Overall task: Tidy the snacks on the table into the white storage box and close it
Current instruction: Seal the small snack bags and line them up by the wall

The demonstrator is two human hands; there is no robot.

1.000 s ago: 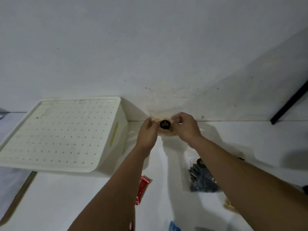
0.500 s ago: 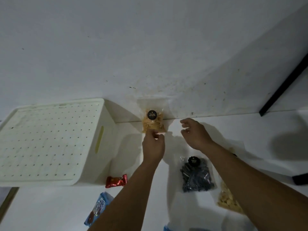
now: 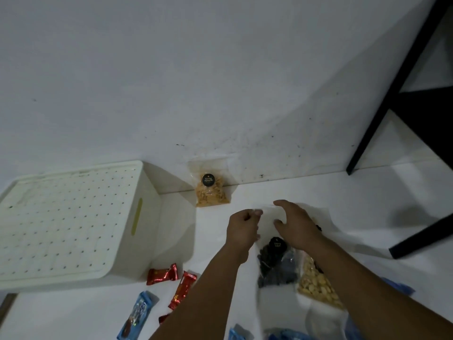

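The white storage box (image 3: 147, 241) stands at the left with its perforated lid (image 3: 66, 224) shut. A clear bag of yellow stick snacks (image 3: 211, 191) leans upright against the wall. In front of it, my left hand (image 3: 242, 229) pinches the clear top edge of the dark snack bag (image 3: 277, 266). My right hand (image 3: 294, 224) curls around the same top edge from the right. A bag of pale nuts (image 3: 316, 287) lies partly under my right forearm. Two red wrapped bars (image 3: 161, 276) (image 3: 182, 289) and a blue packet (image 3: 137, 315) lie near the box's front corner.
More blue packets (image 3: 282, 336) sit at the bottom edge. A black furniture leg (image 3: 392, 94) slants down the wall at the right, with a black bar (image 3: 421, 239) across the white table. The wall runs close behind the box and snacks.
My left hand let go of the yellow stick bag, which now leans against the wall. Both hands drew back to the dark snack bag and took its top edge. The view tilted down.
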